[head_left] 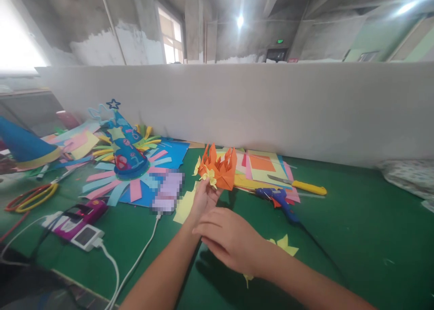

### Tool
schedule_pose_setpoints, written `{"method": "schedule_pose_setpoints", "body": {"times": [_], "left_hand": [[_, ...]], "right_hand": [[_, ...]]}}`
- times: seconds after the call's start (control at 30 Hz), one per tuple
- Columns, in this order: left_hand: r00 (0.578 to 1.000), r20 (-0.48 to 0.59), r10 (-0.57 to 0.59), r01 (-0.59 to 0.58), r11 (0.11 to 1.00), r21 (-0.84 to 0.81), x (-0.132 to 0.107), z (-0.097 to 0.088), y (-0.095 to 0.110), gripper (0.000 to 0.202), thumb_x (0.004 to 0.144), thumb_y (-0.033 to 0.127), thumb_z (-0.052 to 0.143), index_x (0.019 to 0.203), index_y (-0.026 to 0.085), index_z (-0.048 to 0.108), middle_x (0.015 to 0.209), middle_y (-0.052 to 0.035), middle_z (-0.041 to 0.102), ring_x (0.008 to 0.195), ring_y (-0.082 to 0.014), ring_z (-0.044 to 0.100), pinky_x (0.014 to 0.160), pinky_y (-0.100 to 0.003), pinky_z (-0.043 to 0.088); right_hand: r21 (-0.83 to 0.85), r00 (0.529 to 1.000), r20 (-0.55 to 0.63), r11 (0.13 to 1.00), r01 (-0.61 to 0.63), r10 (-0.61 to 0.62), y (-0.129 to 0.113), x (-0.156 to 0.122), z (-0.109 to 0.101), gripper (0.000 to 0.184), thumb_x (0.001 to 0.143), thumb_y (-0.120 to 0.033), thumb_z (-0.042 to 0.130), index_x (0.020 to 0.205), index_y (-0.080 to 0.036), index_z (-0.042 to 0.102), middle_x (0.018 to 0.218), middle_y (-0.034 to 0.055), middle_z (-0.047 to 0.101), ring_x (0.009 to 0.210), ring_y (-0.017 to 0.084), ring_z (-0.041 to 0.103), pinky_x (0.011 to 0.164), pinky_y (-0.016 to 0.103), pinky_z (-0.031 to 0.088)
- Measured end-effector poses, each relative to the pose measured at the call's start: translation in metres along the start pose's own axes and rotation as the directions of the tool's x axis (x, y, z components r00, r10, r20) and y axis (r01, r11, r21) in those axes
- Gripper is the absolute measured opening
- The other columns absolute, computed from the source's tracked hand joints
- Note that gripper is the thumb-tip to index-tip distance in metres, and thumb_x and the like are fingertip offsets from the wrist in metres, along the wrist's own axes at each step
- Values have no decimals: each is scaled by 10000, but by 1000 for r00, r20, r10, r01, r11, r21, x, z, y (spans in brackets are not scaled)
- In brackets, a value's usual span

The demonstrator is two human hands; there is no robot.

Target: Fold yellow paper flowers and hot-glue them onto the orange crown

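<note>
My left hand (205, 197) reaches forward and grips an orange folded-paper crown (224, 174) with pointed tips. Pale yellow paper flowers (210, 178) are on its near side, by my fingers. Nearer to me, my right hand (233, 240) crosses over my left wrist, its fingers bent and pressed together. Whatever is in those fingers, if anything, is hidden. Partly behind my right forearm, more yellow paper flowers (287, 245) lie on the green table (366, 242). A blue glue gun (280, 200) rests to the right of the crown, its cord trailing right.
A utility knife with a yellow handle (309, 187) and coloured paper sheets (262, 164) lie behind the glue gun. At left are blue cone hats (127, 158), scissors (37, 197), a phone (168, 191) on a cable and a power bank (87, 236). A white partition (271, 106) borders the back.
</note>
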State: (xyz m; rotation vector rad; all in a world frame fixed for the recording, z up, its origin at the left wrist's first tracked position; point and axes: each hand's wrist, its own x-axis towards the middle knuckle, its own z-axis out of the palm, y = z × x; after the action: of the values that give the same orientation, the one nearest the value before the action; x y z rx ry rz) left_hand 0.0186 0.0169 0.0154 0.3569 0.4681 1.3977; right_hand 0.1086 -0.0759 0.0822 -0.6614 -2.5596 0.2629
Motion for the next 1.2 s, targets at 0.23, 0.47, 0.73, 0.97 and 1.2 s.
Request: {"method": "schedule_pose_setpoints", "body": {"times": [0.23,0.47,0.73,0.97,1.2], "left_hand": [[1000,-11,21,-22,998,-60,6,-5,4,153,788,338,603,796,186,610,822,-27,689,833,-145,649,845,-310,511],[993,89,81,-84,996,28,-5,0,-6,460,660,209,750,1070,286,556,1123,-9,651,1064,-164,594,911,-314,477],[985,57,162,-164,986,25,-10,6,-12,471,652,96,729,1071,259,586,1100,-11,671,1136,-191,563,1011,-406,424],[983,52,178,-182,980,83,-3,0,-15,225,695,189,717,911,175,655,984,-41,715,964,-165,654,1001,-370,430],[983,95,156,-165,982,92,-3,-2,-15,162,706,227,716,818,189,605,987,-25,707,926,-178,661,933,-438,485]], "right_hand": [[-61,990,-8,988,-142,142,9,-32,-6,210,876,-129,440,985,-190,609,907,78,657,847,182,574,771,333,465],[-214,827,-256,805,-553,500,52,-102,-33,213,869,-274,446,934,-231,644,965,67,687,911,220,629,793,362,501],[-148,458,-383,436,-888,802,104,-182,-50,423,756,-499,489,960,-166,651,948,131,701,799,283,668,659,378,527],[-14,387,-214,393,-919,897,124,-182,-39,477,640,-525,612,957,-172,666,877,105,718,724,257,669,603,323,516],[43,362,-248,384,-922,898,139,-166,-38,170,567,-323,620,676,-214,690,676,61,719,557,238,653,475,286,463]]}}
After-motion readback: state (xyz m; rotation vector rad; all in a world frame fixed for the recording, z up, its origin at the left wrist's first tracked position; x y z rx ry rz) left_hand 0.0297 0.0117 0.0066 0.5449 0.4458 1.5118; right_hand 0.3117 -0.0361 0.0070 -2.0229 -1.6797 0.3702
